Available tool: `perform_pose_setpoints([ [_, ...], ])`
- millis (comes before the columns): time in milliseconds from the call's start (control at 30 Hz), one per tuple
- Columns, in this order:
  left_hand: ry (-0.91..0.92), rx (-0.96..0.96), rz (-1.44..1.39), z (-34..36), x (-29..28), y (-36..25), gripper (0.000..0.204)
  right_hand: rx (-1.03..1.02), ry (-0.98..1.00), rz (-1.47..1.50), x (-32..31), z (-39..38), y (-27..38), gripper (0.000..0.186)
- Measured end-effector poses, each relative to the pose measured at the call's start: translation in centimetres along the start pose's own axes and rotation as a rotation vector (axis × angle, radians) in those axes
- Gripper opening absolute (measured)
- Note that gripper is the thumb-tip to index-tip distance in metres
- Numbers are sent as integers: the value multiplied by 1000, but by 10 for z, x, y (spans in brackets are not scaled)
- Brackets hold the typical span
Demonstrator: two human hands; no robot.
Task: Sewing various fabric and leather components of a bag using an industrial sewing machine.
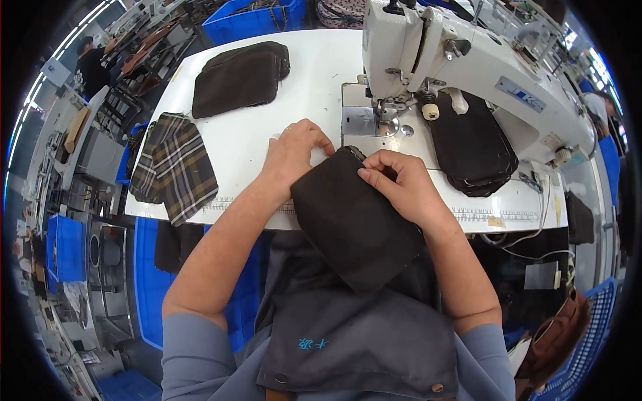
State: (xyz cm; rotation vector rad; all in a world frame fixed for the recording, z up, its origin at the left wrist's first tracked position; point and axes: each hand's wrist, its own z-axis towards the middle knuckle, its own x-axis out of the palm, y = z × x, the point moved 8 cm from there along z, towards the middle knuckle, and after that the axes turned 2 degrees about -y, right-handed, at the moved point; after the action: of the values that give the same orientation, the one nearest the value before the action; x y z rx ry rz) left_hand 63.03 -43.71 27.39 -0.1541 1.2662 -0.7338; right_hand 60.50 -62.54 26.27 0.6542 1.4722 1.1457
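A dark brown-black fabric panel (358, 220) with rounded corners hangs over the table's front edge, above my lap. My right hand (404, 184) pinches its upper right edge between thumb and fingers. At its upper left edge my left hand (297, 150) has curled fingers, the fingertips against the panel's top; its thumb is partly hidden. A small plaid edge (353, 152) peeks out at the top of the panel. Just beyond it is the sewing machine's needle area (386, 120), with a metal plate (359, 121) beside it.
Dark panels (237, 80) are stacked at the back left of the white table (307, 60). Plaid fabric pieces (177, 167) overhang its left front edge. Another dark stack (471, 150) sits under the sewing machine's arm (495, 67). Blue bins (251, 23) stand behind and below.
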Motion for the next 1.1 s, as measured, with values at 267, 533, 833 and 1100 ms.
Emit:
perform_pose_setpoints([
  [267, 145, -181, -467, 9, 15, 6, 20, -43, -28, -13, -13, -7, 6, 18],
  [533, 213, -175, -246, 12, 26, -9, 24, -167, -131, -146, -21, -10, 0, 15],
  [833, 174, -297, -830, -9, -3, -27, 25, -131, -154, 62, -30, -20, 12, 17],
  [1100, 53, -270, -969, -33, -27, -59, 26, -160, -168, 212, -34, -32, 36, 21],
])
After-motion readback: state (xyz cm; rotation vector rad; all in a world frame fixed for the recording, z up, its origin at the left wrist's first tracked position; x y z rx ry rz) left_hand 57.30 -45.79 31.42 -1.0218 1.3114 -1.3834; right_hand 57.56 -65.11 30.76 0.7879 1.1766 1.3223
